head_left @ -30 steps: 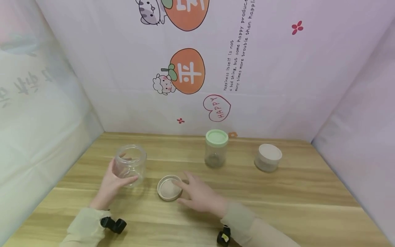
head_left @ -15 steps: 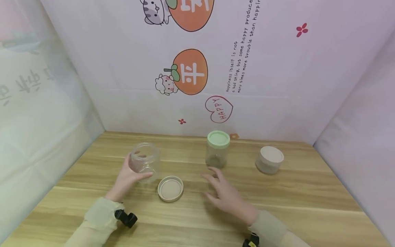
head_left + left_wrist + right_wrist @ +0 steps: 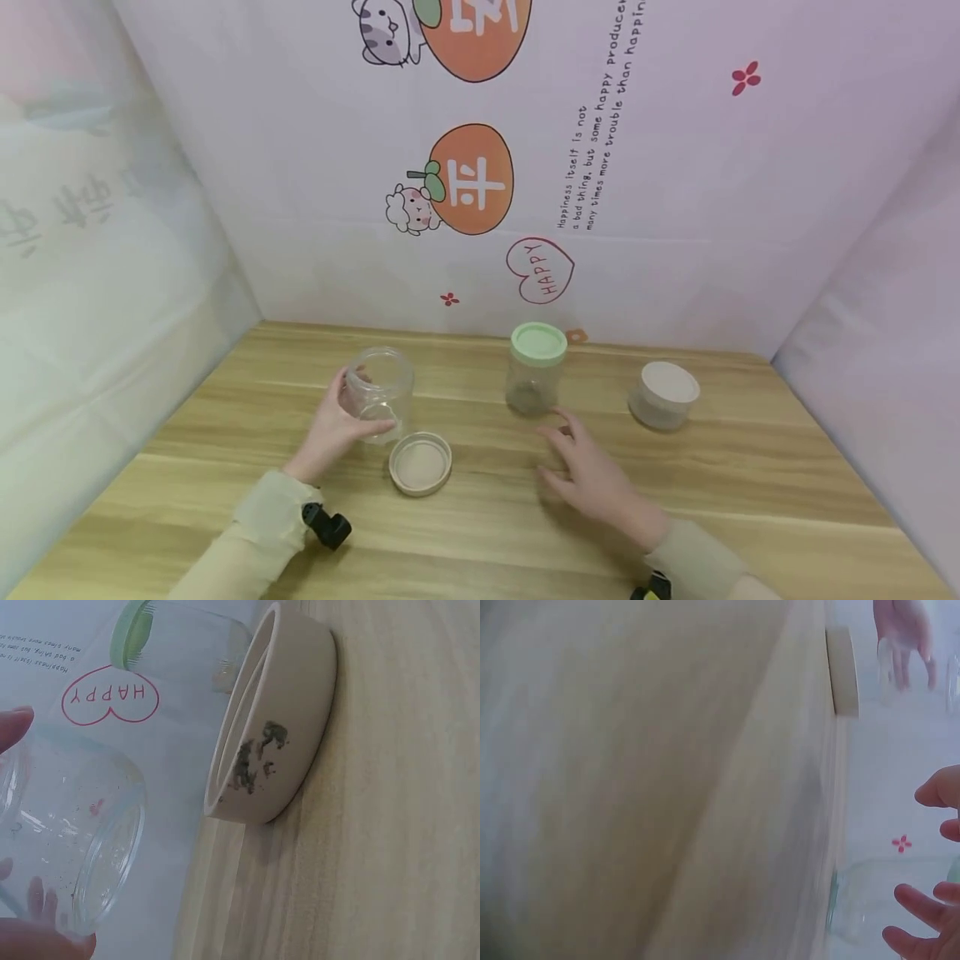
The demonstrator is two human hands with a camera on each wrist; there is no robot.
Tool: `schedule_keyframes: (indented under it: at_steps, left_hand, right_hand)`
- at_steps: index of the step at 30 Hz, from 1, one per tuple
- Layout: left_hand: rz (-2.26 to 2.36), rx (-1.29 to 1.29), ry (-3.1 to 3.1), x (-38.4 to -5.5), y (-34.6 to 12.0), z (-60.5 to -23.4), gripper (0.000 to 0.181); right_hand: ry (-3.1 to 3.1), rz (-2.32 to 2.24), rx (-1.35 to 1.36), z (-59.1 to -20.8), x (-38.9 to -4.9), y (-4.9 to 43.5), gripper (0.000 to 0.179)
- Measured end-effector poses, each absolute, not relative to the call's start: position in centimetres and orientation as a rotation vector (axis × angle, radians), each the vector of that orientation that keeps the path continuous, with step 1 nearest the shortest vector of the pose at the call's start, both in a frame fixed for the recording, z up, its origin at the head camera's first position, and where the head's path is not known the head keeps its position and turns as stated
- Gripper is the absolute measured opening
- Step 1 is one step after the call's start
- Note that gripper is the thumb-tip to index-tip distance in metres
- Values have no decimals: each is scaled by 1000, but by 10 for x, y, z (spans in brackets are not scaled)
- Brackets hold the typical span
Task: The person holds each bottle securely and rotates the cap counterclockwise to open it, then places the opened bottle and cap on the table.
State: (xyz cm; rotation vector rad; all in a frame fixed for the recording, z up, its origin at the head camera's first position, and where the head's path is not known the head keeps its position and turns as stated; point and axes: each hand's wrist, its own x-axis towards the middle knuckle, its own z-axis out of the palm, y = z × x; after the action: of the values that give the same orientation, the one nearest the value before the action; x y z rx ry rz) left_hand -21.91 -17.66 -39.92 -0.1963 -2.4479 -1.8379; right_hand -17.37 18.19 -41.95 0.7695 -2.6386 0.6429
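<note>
A clear open-topped jar (image 3: 386, 400) is gripped by my left hand (image 3: 335, 429), with the thumb on its near side and fingers round the far left. The jar's base hangs above the tabletop in the left wrist view. Just in front and to the right, a beige lid (image 3: 421, 463) lies with its hollow side up; dark smudges mark its side (image 3: 259, 761). My right hand (image 3: 592, 475) holds nothing, its fingers spread and slightly bent. It hovers just in front of a taller clear jar (image 3: 532, 387) with a pale green lid (image 3: 538, 342).
At the back right of the wooden table (image 3: 480, 542) stands a short clear jar with a white lid (image 3: 665, 394). A printed white cloth (image 3: 337, 267) rises behind the table, with more cloth hanging at both sides.
My left hand has carried the clear jar rightward, nearer the beige lid. My right hand has moved away from the lid, rightward to the front of the green-lidded jar. The view has shifted slightly.
</note>
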Motion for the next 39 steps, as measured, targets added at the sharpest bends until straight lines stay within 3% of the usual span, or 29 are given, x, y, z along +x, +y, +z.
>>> schedule_keyframes:
  at_steps: [10,17,39]
  left_hand:
    - [-1747,-211,-2571,-226,-171,-405,104]
    - [-1732,-330,-2576,-232,-163,-408,88]
    - [-1688,-323,-2632,-280,-136,-408,84]
  right_hand:
    - [-2660,480,670,-420,-181,202,53]
    - [-2702,461,644,-423,-181,205,51]
    - [-2747,377,625,-427,-183,213,51]
